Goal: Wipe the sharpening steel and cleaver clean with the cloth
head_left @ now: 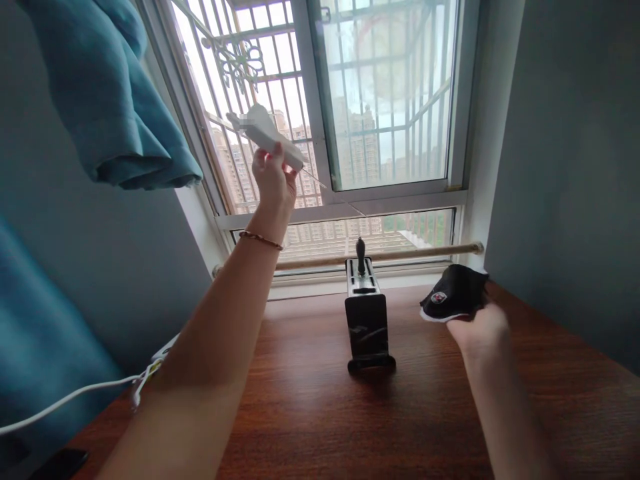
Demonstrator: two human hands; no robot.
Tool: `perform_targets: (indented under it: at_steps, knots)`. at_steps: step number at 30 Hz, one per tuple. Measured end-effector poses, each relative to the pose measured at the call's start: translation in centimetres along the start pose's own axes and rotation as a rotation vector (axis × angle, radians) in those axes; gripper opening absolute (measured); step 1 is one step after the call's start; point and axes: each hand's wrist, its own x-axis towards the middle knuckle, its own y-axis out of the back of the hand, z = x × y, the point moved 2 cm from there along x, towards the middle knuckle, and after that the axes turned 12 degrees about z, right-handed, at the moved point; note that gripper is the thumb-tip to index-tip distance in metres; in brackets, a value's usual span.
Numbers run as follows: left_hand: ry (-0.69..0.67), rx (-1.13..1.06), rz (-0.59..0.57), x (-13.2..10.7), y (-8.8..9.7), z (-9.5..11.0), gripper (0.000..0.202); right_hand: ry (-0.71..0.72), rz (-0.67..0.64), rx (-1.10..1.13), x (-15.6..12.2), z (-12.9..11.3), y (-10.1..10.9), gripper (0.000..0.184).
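My left hand (274, 175) is raised in front of the window, its fingers closed on a white, sheet-like object (264, 130) whose exact kind I cannot make out. A thin pale strand runs down from the white object's lower end. Low on the right, my right hand (483, 327) grips a folded black cloth (457, 292) with a white edge and a small badge. Between the hands stands a black and silver slotted stand (367, 327), like a knife block. A dark handle (361, 257) sticks up from its top. Neither hand touches the stand.
The brown wooden table (310, 413) meets the window sill, with a horizontal rail (415, 253) just above. Blue curtain cloth (115, 113) hangs at upper left. A white cable (65, 403) and a dark flat object (60, 463) lie at lower left.
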Motion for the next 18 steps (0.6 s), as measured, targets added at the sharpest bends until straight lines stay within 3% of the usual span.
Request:
perform_targets:
  at_steps: [3,7,9,13,18]
  knots:
    - [0.038,-0.055,0.062,-2.9,3.8,1.9,0.008,-0.244,0.114,-0.031,-3.8,3.5,-0.4,0.029]
    - [0.085,-0.106,0.115,-9.7,9.1,2.7,0.015,-0.651,-0.106,-0.006,-10.0,8.6,-0.4,0.031]
    - [0.139,-0.087,0.131,-13.2,11.1,2.8,0.014,-0.755,-0.146,-0.003,-12.3,10.1,0.0,0.031]
    - [0.289,-0.118,0.22,-18.7,13.4,3.4,0.014,-0.737,-0.132,0.003,-14.9,10.1,0.2,0.035]
    - [0.433,-0.18,0.217,-23.0,14.3,4.6,0.027,-0.651,-0.125,-0.035,-15.9,8.2,1.4,0.053]
